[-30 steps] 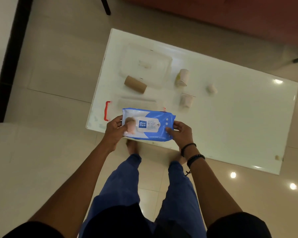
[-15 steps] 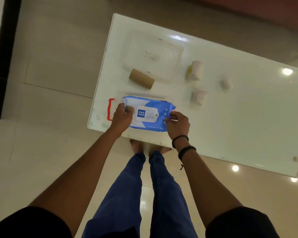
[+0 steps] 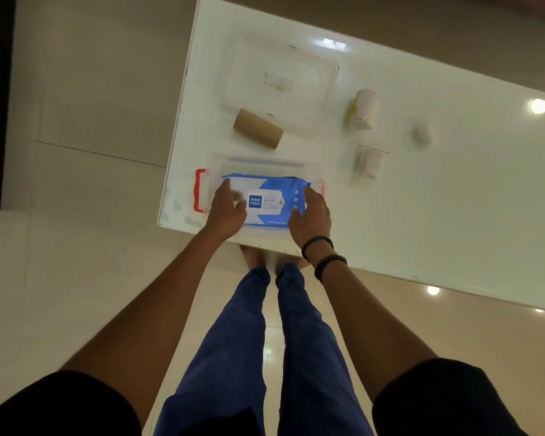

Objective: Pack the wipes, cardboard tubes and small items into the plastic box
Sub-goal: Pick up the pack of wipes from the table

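A blue and white wipes pack (image 3: 266, 201) lies flat inside the clear plastic box (image 3: 265, 159), which has a red latch (image 3: 199, 190) on its left end and stands at the table's near left corner. My left hand (image 3: 227, 212) grips the pack's left end. My right hand (image 3: 312, 218) holds its right end with the fingers loosely curled over it. A brown cardboard tube (image 3: 258, 129) lies on its side just beyond the box. A white tube (image 3: 362, 110), a white wrapped item (image 3: 370, 162) and a small white roll (image 3: 423, 133) sit further right.
The box's clear lid (image 3: 280, 80) lies behind the brown tube. The glossy white table (image 3: 453, 209) reflects ceiling lights. Its near edge runs just behind my wrists, with my legs and tiled floor below.
Both hands carried the wipes pack forward from the table's near edge and lowered it into the clear box. The view has tilted closer to the table.
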